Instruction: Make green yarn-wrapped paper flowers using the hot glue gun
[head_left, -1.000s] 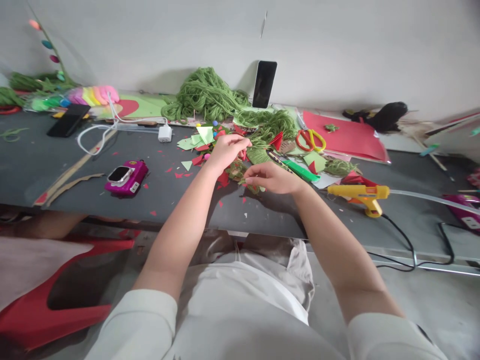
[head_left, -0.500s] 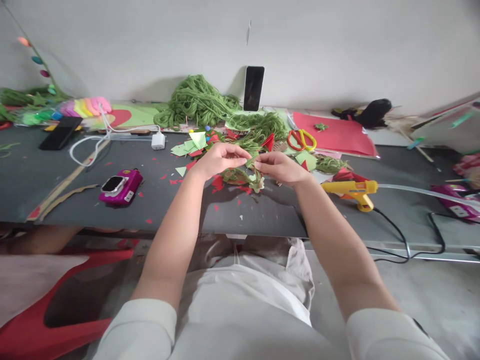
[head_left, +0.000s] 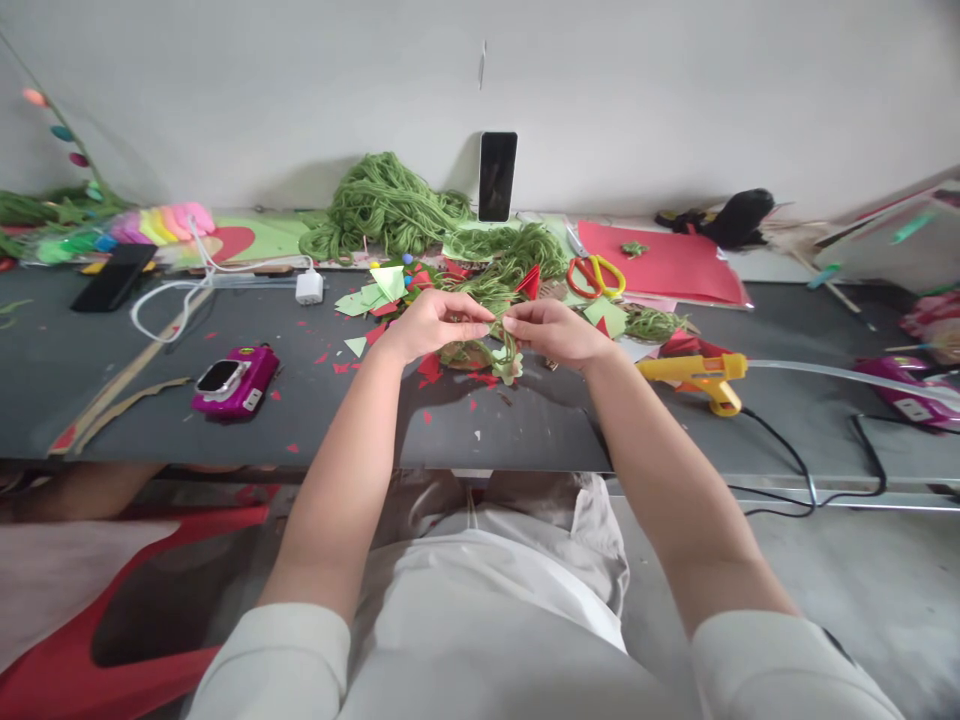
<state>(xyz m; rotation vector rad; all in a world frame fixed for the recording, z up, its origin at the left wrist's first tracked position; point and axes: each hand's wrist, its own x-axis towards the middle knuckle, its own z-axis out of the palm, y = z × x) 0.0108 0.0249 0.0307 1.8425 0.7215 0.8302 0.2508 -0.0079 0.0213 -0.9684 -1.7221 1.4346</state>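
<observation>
Yarn strand [head_left: 498,322], green: pinched between the fingertips of left hand [head_left: 429,322] and right hand [head_left: 559,332], just above the dark table [head_left: 150,420], over a yarn-wrapped ring [head_left: 480,355] among paper scraps. Pink camera [head_left: 232,378] to the left, white label too small to read. Yellow glue gun [head_left: 697,372] to the right.

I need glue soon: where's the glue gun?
In the head view, the glue gun lies on the table's right side, just right of the right hand, which pinches yarn, with red paper behind it.
</observation>
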